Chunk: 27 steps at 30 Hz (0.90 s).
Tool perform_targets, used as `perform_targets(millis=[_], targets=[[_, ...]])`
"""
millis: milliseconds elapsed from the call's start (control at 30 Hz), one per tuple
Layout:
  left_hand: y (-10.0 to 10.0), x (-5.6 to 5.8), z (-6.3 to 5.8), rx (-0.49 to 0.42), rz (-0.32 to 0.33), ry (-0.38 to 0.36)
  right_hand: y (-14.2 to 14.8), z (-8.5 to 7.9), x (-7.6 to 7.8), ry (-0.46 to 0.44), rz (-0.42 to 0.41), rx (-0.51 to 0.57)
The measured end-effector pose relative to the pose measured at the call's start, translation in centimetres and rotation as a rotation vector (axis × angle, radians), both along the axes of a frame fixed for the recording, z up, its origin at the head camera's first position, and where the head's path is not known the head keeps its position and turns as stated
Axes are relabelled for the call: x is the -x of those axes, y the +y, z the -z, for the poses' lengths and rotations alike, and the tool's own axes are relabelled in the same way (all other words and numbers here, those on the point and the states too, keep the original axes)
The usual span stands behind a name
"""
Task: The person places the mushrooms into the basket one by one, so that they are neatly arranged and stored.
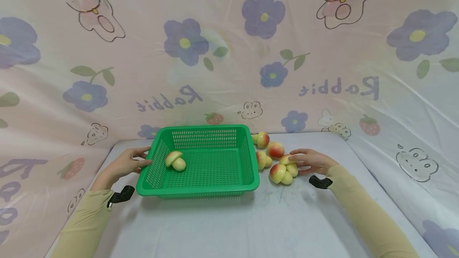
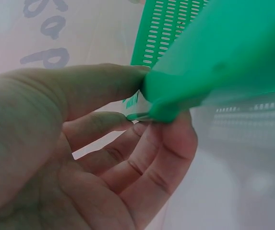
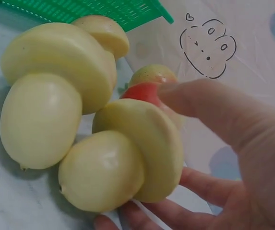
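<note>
A green plastic basket (image 1: 201,190) stands on the table, its left rim pinched between the thumb and fingers of my left hand (image 1: 123,166). In the left wrist view the thumb lies over the rim (image 2: 163,98) and the fingers curl beneath it. One toy mushroom (image 1: 173,161) lies inside the basket, toward its left. My right hand (image 1: 315,161) is at the pile right of the basket, thumb and fingers spread around a yellow mushroom (image 3: 159,153). Its fingertips are right at the cap. Another mushroom (image 3: 41,120) lies beside that one.
More red-and-yellow mushrooms lie along the basket's right side, among them one at the back (image 1: 263,139), a rounded red cap (image 1: 275,150) and one near the basket wall (image 1: 263,159). A patterned cloth (image 1: 222,86) hangs behind the white table (image 1: 201,230).
</note>
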<state>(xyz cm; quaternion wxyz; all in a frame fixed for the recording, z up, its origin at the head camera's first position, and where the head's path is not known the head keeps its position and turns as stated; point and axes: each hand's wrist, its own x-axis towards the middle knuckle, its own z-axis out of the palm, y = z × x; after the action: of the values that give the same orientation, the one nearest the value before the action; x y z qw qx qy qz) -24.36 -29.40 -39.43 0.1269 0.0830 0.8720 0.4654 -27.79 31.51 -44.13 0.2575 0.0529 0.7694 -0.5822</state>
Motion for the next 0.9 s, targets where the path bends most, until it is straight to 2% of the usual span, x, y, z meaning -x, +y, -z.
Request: perform_targets(millis=[367, 633, 900], targets=[[-0.12, 0.04, 0.0, -0.007, 0.005, 0.008, -0.25, 0.32, 0.06, -0.005, -0.015, 0.012], [-0.09, 0.05, 0.05, -0.007, 0.003, 0.002, -0.63, 0.75, 0.14, 0.02, 0.021, -0.018], [0.12, -0.2, -0.34, -0.011, 0.007, -0.004, -0.33, 0.53, -0.14, 0.029, 0.001, -0.023]])
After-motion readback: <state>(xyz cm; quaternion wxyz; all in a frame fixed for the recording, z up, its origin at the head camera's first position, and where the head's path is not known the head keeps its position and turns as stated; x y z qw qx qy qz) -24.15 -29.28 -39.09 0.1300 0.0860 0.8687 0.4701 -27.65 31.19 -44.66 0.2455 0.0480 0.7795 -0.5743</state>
